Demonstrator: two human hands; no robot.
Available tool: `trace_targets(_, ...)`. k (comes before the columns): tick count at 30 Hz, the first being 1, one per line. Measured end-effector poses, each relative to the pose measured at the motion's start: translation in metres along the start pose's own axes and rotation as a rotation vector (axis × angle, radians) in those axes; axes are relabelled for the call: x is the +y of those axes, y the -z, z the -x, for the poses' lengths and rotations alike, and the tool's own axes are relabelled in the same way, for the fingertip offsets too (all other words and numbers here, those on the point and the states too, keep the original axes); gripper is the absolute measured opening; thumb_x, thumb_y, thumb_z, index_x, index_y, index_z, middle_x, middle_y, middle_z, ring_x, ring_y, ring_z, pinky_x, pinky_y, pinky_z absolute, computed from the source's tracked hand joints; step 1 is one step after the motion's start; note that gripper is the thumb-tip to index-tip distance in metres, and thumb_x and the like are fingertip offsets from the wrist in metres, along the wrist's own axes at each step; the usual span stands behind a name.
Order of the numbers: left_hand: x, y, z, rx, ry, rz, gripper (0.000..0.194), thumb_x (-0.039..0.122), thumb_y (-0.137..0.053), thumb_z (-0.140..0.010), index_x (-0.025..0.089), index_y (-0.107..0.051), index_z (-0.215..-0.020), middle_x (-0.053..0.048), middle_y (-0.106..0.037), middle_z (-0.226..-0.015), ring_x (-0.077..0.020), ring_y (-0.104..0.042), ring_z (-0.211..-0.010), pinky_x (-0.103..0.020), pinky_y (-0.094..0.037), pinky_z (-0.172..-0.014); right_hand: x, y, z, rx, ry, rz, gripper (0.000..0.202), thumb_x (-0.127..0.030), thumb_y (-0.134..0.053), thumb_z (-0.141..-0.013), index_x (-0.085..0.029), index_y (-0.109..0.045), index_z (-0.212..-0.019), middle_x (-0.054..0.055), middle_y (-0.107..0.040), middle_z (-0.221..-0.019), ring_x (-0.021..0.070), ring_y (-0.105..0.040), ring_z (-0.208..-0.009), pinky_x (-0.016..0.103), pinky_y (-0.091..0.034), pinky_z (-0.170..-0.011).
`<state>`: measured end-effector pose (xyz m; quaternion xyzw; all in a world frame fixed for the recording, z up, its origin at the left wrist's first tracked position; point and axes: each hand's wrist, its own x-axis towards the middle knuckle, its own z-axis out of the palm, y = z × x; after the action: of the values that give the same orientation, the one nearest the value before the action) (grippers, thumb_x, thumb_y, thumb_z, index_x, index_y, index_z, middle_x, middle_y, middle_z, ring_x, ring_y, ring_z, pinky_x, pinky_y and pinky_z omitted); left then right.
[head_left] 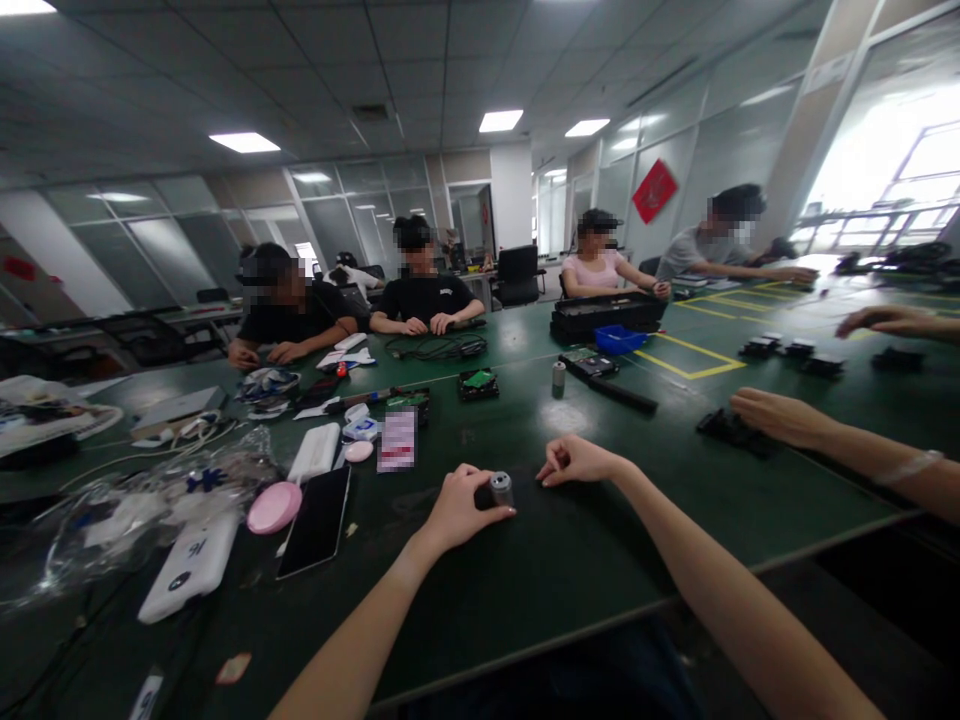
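My left hand (466, 508) grips a small grey metal cylinder (501, 489), thumb on its near side and fingers behind. The cylinder stands upright at the table, and its top face shows a dark hole. To its right, my right hand (576, 461) rests low over the green table (600, 545), fingers curled and fingertips pressed together; whatever may be between them is too small to make out. Farther back a second, similar metal cylinder (559, 379) stands upright, apart from both hands.
Left of my hands lie a black phone (315, 522), a pink round case (274, 508), a white power bank (191, 565) and crumpled plastic bags. Beyond are a circuit-board part (478, 384), a black strip (619, 393) and a blue tray (619, 340). A co-worker's hand (784, 415) touches black parts at right.
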<state>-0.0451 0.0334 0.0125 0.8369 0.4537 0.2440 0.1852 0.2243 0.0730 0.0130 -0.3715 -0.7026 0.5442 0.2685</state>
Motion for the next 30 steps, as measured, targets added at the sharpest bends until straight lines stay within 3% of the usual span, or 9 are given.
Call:
trace_targets(6,0.002,0.002,0.000,-0.020,0.010,0.031,0.055,0.058,-0.071,-0.066,0.027,-0.065,-0.110,-0.007,-0.058,-0.105,-0.0251,-0.055,-0.098,-0.038,-0.043,-0.088,0.001,0.005,0.003,-0.011,-0.001,0.036,0.046,-0.034,-0.084,-0.050,-0.016,-0.043,-0.060,0.010,-0.072,-0.082,0.0295,-0.065,-0.100,0.036,-0.054,-0.076)
trace_targets(12,0.000,0.000,0.000,-0.017,-0.001,0.030,0.056,0.058,-0.070,-0.066,0.026,-0.065,-0.111,-0.007,-0.059,-0.105,-0.0244,-0.055,-0.097,-0.037,-0.043,-0.088,0.002,0.002,0.000,0.041,0.008,0.055,0.045,-0.037,-0.082,-0.053,-0.017,-0.041,-0.056,0.008,-0.071,-0.073,0.0286,-0.067,-0.095,0.034,-0.054,-0.072)
trace_targets(16,-0.003,-0.002,0.000,-0.006,-0.025,0.023,0.055,0.057,-0.071,-0.067,0.026,-0.064,-0.112,-0.007,-0.060,-0.104,-0.0241,-0.055,-0.097,-0.036,-0.042,-0.088,-0.007,-0.011,-0.006,0.219,0.182,0.007,0.042,-0.035,-0.079,-0.061,-0.018,-0.041,-0.056,0.009,-0.072,-0.077,0.0269,-0.068,-0.094,0.033,-0.054,-0.070)
trace_targets(20,-0.005,-0.003,0.000,-0.007,-0.040,0.018,0.053,0.055,-0.070,-0.068,0.025,-0.064,-0.112,-0.007,-0.061,-0.102,-0.0235,-0.054,-0.096,-0.035,-0.042,-0.087,-0.022,-0.038,-0.012,0.417,0.361,-0.097,0.039,-0.034,-0.075,-0.068,-0.019,-0.040,-0.057,0.009,-0.073,-0.085,0.0243,-0.068,-0.095,0.032,-0.054,-0.071)
trace_targets(25,-0.002,-0.002,-0.001,-0.011,-0.024,0.005,0.048,0.054,-0.071,-0.068,0.023,-0.067,-0.104,-0.007,-0.060,-0.100,-0.0235,-0.054,-0.094,-0.034,-0.042,-0.085,-0.035,-0.067,-0.012,0.354,0.381,-0.116,0.034,-0.032,-0.072,-0.071,-0.018,-0.044,-0.058,0.010,-0.073,-0.083,0.0240,-0.068,-0.092,0.035,-0.055,-0.073)
trace_targets(30,0.002,0.001,0.000,-0.021,-0.014,-0.007,0.048,0.053,-0.071,-0.068,0.023,-0.067,-0.105,-0.007,-0.060,-0.099,-0.0240,-0.054,-0.093,-0.035,-0.042,-0.084,-0.037,-0.074,-0.010,0.290,0.371,-0.061,0.030,-0.031,-0.069,-0.074,-0.017,-0.047,-0.059,0.012,-0.072,-0.089,0.0238,-0.068,-0.090,0.037,-0.055,-0.075)
